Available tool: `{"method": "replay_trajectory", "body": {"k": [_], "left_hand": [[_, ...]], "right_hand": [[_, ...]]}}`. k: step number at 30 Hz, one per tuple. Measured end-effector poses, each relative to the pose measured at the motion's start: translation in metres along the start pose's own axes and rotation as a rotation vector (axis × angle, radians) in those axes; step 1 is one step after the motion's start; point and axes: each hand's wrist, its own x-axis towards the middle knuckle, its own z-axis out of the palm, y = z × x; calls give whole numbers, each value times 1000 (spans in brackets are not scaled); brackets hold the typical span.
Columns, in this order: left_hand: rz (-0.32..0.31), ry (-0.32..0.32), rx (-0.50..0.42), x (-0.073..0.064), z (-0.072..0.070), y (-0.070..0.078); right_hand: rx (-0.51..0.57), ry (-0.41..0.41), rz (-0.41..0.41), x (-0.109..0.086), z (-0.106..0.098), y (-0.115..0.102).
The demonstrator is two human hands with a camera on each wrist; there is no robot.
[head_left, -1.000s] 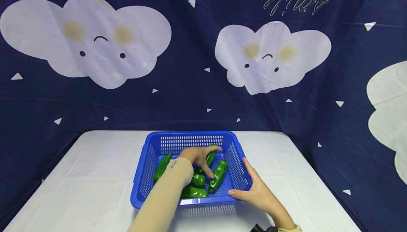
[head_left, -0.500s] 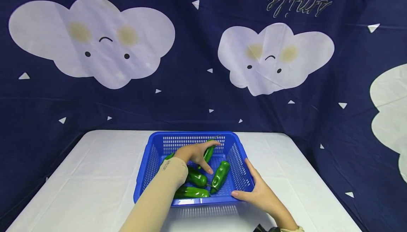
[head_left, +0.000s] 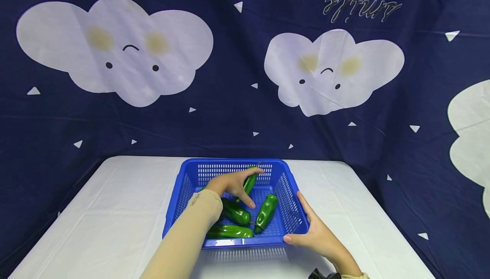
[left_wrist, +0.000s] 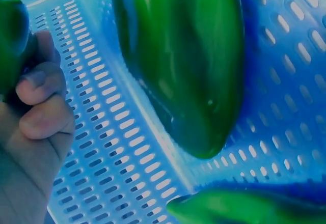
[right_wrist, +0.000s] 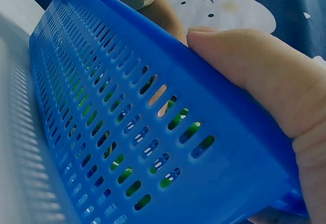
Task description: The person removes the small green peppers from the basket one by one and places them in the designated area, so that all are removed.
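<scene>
My left hand (head_left: 233, 184) reaches into a blue plastic basket (head_left: 229, 241) and holds a green pepper (head_left: 249, 182) near the back wall. In the left wrist view, curled fingers (left_wrist: 36, 124) wrap round that pepper at the left edge. More green peppers lie on the basket floor: one (head_left: 266, 213) on the right, one (head_left: 237, 213) in the middle and one (head_left: 230, 231) along the front. My forearm covers the left part. My right hand (head_left: 319, 234) grips the front right corner, its thumb (right_wrist: 239, 56) over the rim and its fingers along the outer side.
The basket stands on a white-covered table (head_left: 126, 202), with cloth surface showing on both sides. Behind hangs a dark blue curtain (head_left: 233, 138) printed with white clouds. A black device (head_left: 323, 274) sits at my right wrist.
My left hand has shifted slightly left with the pepper, whose stem end has come up above the hand. More of the middle pepper now shows. My right hand stays at the basket corner.
</scene>
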Motion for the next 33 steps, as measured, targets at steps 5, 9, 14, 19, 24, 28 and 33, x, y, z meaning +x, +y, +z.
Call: {"method": "replay_trajectory", "body": {"k": [5, 9, 14, 19, 24, 28, 33], "left_hand": [[11, 9, -8, -7, -7, 1], [27, 17, -8, -15, -14, 1], [29, 40, 1, -25, -23, -1], [22, 57, 11, -34, -29, -6], [35, 84, 5, -45, -37, -10], [42, 114, 12, -59, -44, -11], [51, 172, 30, -83, -58, -17]], "right_hand": [[-4, 1, 7, 1, 0, 0], [6, -4, 8, 0, 0, -2], [-8, -2, 1, 0, 0, -2], [-52, 9, 6, -1, 0, -1], [-56, 1, -1, -1, 0, -1], [-55, -3, -1, -1, 0, -2], [-55, -6, -5, -1, -1, -2]]}}
